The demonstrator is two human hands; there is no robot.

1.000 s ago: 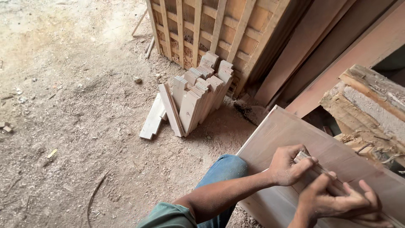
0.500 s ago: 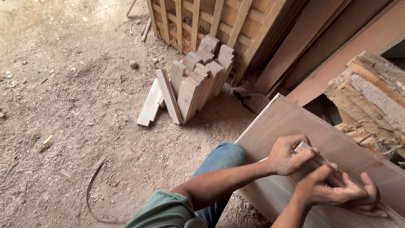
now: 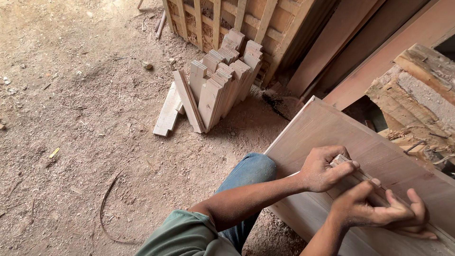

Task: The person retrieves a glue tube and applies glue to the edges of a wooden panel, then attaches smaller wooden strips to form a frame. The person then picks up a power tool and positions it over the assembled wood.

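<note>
While the left hand grips the wooden strip's end, the right hand clasps it lower down.

Right hand hides the wooden strip (panel cropped)

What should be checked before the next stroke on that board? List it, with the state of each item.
1. Left hand gripping the end of the thin wooden strip: ok.
2. Right hand pressing the strip flat: ok.
3. Strip lying along the wooden board: ok.
4. Board braced against sliding: cannot tell.
5. Knee clear of the board's edge: not ok, it is right against it.
6. Stacked wood pieces out of reach: ok.
</note>
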